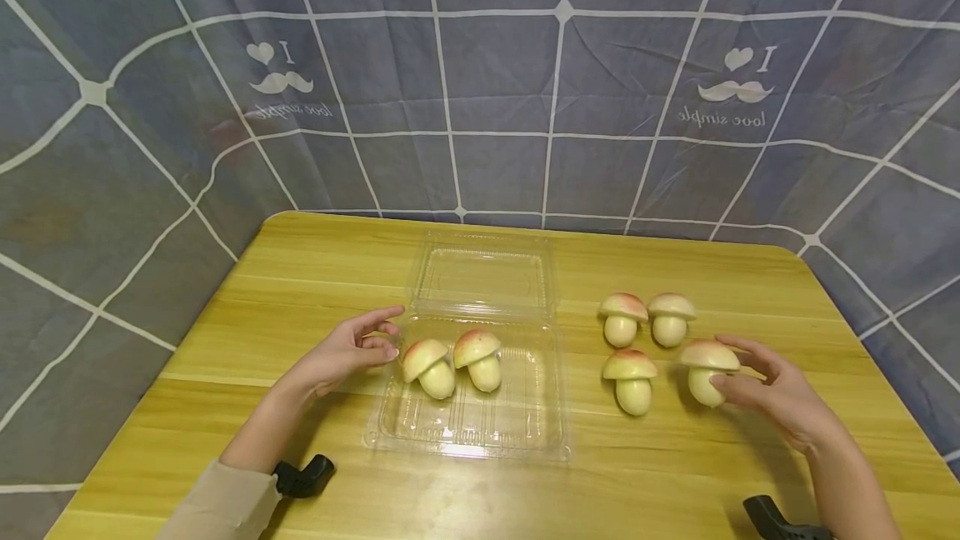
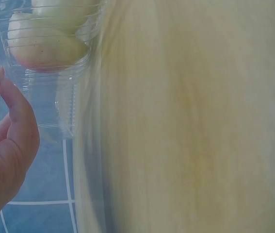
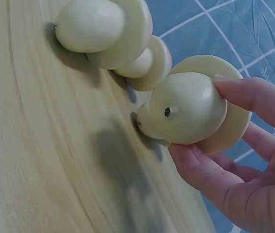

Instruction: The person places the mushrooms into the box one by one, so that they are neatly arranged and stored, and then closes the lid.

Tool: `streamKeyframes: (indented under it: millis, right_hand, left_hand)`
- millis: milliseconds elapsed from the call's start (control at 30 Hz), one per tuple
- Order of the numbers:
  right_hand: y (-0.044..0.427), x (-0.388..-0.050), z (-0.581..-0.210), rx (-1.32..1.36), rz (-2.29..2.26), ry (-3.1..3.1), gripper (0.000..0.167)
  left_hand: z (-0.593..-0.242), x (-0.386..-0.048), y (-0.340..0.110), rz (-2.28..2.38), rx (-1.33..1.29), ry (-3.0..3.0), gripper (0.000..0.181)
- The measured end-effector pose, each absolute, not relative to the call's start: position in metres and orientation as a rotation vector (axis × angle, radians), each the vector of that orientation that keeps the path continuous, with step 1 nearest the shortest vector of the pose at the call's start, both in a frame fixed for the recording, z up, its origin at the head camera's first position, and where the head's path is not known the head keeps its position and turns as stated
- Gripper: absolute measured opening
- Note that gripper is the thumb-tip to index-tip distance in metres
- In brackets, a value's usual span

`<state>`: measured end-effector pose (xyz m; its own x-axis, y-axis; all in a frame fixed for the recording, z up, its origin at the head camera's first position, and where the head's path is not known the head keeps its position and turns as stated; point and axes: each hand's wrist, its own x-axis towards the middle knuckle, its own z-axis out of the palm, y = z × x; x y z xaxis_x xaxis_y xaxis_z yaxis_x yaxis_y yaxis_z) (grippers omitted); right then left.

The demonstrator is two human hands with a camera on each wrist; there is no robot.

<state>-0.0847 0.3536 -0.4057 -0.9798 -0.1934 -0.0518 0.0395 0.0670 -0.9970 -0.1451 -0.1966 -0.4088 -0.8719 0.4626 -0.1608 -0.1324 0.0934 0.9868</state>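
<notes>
A clear plastic clamshell container lies on the table with its lid folded back. Inside its left part are two toy mushrooms, one on the left and one beside it, both with cream stems and reddish-yellow caps. My left hand pinches the container's left rim between thumb and finger; the left wrist view shows the fingertips meeting there. Over the table's right side, my right hand grips another toy mushroom between thumb and fingers, raised above its shadow.
Three more toy mushrooms stand left of my right hand: two at the back and one in front. The wooden table ends at a grey-blue checked curtain behind and at both sides.
</notes>
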Motion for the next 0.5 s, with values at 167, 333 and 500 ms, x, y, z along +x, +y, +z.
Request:
streamKeyframes:
  millis: [167, 333, 500]
  right_hand:
    - [0.3521, -0.085, -0.4028, -0.186, -2.078, 2.092, 0.053]
    - [0.3488, -0.0863, -0.3995, -0.237, -2.092, 2.06, 0.054]
    - [0.344, -0.0876, -0.3956, -0.28, -2.078, 2.062, 0.055]
  left_hand:
    - [-0.4082, -0.1447, -0.1967, 1.818, 0.331, 1.959, 0.072]
    - [-0.4093, -0.1453, -0.1969, 1.817, 0.313, 1.961, 0.072]
    - [-0.409, -0.1454, -0.1965, 1.824, 0.314, 1.953, 0.072]
